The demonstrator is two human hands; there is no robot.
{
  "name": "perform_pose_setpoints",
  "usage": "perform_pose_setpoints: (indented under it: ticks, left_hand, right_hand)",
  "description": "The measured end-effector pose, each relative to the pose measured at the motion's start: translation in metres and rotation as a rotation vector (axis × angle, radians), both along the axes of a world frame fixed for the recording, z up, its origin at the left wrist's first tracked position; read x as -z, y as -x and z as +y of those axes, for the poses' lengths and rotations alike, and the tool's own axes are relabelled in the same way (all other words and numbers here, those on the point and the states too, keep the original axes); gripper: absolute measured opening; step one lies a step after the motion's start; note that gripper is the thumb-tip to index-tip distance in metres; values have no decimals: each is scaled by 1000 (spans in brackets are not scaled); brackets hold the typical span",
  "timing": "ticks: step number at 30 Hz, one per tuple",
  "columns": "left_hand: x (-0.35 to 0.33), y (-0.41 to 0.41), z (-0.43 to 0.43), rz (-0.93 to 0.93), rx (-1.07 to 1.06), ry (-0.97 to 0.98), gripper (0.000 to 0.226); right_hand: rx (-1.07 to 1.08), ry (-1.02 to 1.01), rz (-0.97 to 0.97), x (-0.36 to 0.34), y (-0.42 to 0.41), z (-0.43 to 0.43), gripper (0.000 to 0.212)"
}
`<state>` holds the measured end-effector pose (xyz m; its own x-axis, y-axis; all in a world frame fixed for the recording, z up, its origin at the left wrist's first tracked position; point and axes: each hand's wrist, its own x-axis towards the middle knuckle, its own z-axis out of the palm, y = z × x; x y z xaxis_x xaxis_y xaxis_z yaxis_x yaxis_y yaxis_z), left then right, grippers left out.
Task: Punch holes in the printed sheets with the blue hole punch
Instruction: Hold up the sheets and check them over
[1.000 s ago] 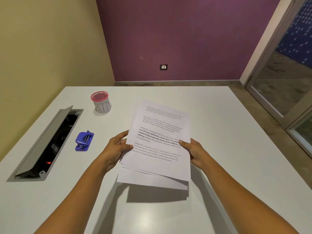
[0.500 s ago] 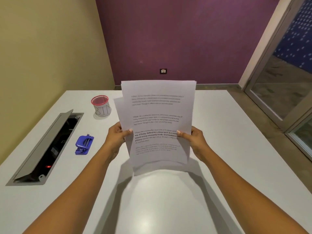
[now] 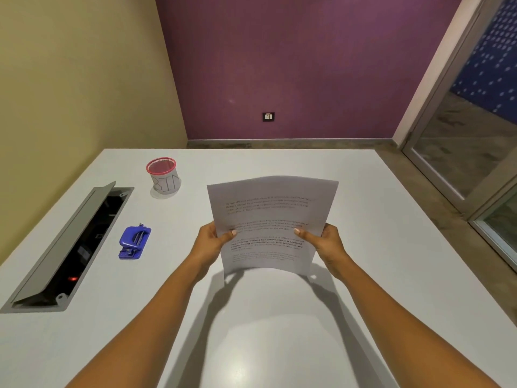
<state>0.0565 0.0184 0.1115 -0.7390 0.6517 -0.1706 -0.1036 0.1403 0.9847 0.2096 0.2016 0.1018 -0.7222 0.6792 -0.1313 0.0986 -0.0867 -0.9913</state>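
While both hands, left (image 3: 210, 242) and right (image 3: 326, 242), grip the printed sheets (image 3: 270, 222) upright above the bench (image 3: 377, 247) centre, the blue hole punch (image 3: 134, 242) lies untouched towards the left edge. Risk: unsquared edges would likely yield misaligned holes.

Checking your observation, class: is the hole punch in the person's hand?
No, the hole punch lies untouched on the table.

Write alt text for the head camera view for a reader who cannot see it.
Two bare hands, left hand and right hand, hold a stack of printed sheets upright above a white table. To the left lie a blue hole punch, a red-rimmed cup marked BIN, and an open cable hatch.
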Motion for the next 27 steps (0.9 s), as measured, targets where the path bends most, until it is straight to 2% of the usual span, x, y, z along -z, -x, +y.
perform_pose_setpoints:
  ticks: [8, 19, 22, 27]
  left_hand:
    - [-22, 11, 7, 69, -36, -75, 23]
    - [4, 0, -3, 33, -70, 5, 22]
    - [-8, 1, 0, 49, -85, -31, 23]
    - [-16, 4, 2, 77, -89, -66, 18]
  right_hand:
    - [24, 4, 87, -18, 10, 3, 23]
    - [24, -33, -5, -5, 6, -10, 23]
    - [62, -48, 16, -12, 9, -10, 28]
    - [66, -47, 70, -19, 10, -8, 22]
